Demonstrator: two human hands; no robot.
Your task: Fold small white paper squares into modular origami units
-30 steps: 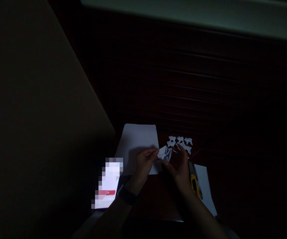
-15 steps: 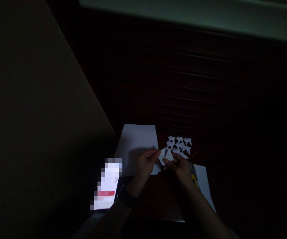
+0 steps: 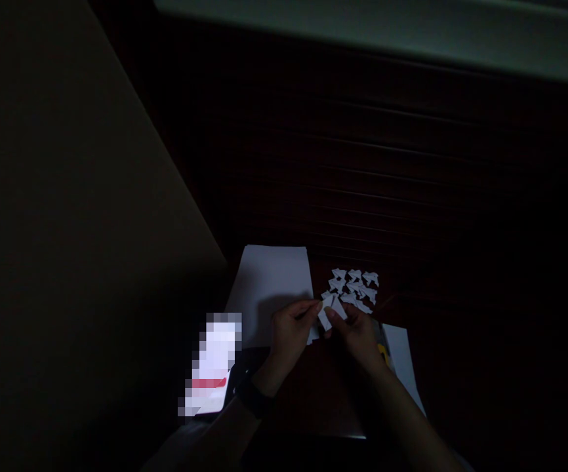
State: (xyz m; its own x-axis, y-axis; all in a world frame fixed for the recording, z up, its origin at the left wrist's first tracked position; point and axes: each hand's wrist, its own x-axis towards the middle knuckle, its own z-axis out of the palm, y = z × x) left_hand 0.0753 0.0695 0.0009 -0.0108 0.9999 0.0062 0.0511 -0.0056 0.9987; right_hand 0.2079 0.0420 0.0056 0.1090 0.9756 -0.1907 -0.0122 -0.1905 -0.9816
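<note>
A small folded bit of white paper (image 3: 324, 320) is held between the left hand (image 3: 290, 331) and the right hand (image 3: 359, 332), each one pretty much closed up and pinching an edge of it. A paper stack (image 3: 273, 272) is partly hidden by the left hand, a bunch of little folded papers (image 3: 355, 287) is laid out just beyond the right hand, and a bright screen (image 3: 219, 354) can be spotted left of the left hand.

Small, creased, folded white paper (image 3: 338, 307) is held between left grip (image 3: 288, 329) and right grip (image 3: 359, 333).
</note>
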